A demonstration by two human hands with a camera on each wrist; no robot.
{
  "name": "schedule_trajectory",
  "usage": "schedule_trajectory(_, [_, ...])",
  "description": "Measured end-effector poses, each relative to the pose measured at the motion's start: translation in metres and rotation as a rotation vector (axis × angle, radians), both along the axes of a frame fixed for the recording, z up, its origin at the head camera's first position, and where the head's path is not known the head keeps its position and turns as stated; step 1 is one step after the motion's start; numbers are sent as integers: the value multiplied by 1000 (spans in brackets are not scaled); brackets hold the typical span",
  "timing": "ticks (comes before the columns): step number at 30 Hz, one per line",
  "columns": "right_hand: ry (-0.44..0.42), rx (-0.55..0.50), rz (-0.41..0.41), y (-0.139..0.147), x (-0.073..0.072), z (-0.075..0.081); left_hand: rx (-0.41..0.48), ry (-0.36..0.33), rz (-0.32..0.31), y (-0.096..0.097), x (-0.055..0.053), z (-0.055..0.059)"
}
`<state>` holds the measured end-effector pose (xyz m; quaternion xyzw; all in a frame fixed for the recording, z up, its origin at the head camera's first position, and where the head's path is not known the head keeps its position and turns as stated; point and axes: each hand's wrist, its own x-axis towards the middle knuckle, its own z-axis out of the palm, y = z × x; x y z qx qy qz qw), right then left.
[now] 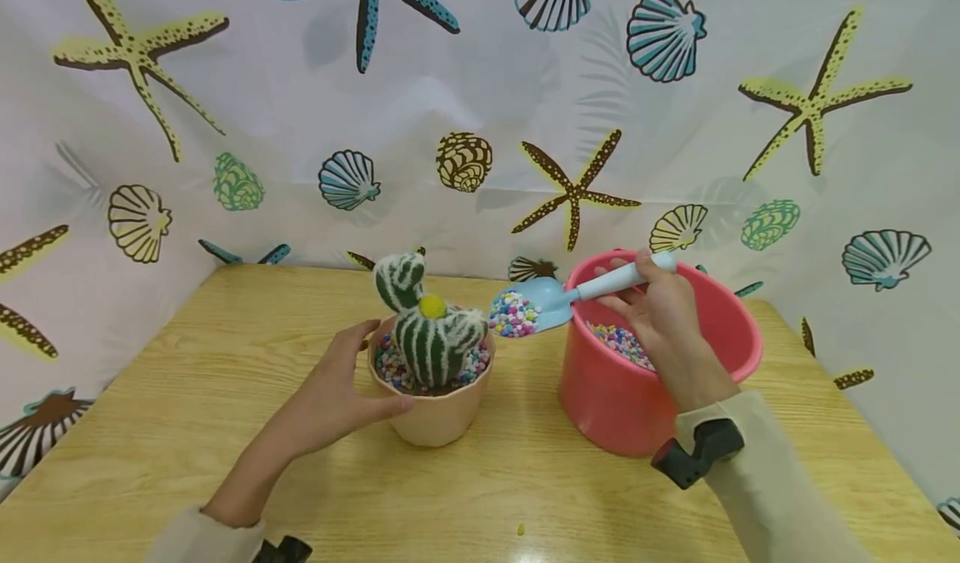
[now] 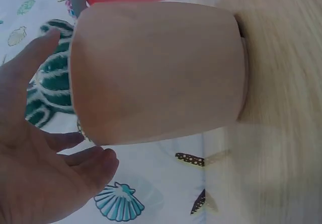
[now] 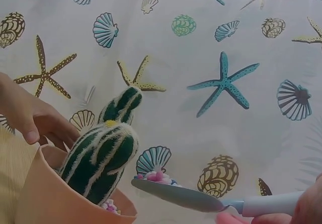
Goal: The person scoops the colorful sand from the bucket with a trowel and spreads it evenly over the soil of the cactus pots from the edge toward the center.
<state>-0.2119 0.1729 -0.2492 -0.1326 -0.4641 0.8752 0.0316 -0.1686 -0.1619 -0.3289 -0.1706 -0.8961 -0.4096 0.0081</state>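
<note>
A light-blue toy shovel (image 1: 550, 301) carries small multicoloured pebbles (image 1: 513, 314) in its scoop. My right hand (image 1: 663, 317) grips the shovel's handle, above a red bucket (image 1: 611, 388) with more pebbles inside. The scoop's tip hangs beside the cactus pot, just right of its rim. A peach-coloured pot (image 1: 438, 420) holds a fuzzy green-and-white cactus (image 1: 429, 348) with a yellow tuft, and pebbles lie around its base. Around the left of the pot's rim, my left hand (image 1: 330, 396) is spread, thumb at the near side; firm contact is unclear.
Pot and bucket stand on a wooden table (image 1: 225, 363). Behind them hangs a white cloth (image 1: 480, 88) printed with shells and starfish. One small yellow pebble (image 1: 521, 529) lies near the table's front.
</note>
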Motion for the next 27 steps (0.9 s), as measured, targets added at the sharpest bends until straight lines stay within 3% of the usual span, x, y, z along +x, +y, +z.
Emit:
schedule_trajectory(3, [-2, -11, 4, -1, -1, -1, -25, -30, -35, -2, -6, -5])
schedule_trajectory(10, [3, -24, 13, -3, -1, -2, -63, -5, -63, 1, -15, -11])
schedule_trajectory(14, [4, -4, 5, -3, -1, -2, -111, 6, 4, 7, -14, -13])
schedule_trajectory(21, [5, -6, -10, -2, -1, -1, -210, 48, 243, 35, 5, -12])
schedule_trajectory(24, [2, -2, -11, -2, -2, -1, -192, 31, 259, 36, 5, -11])
schedule_trajectory(27, [-1, -15, -12, -2, -2, -2, -137, -4, 188, 29, -1, -10])
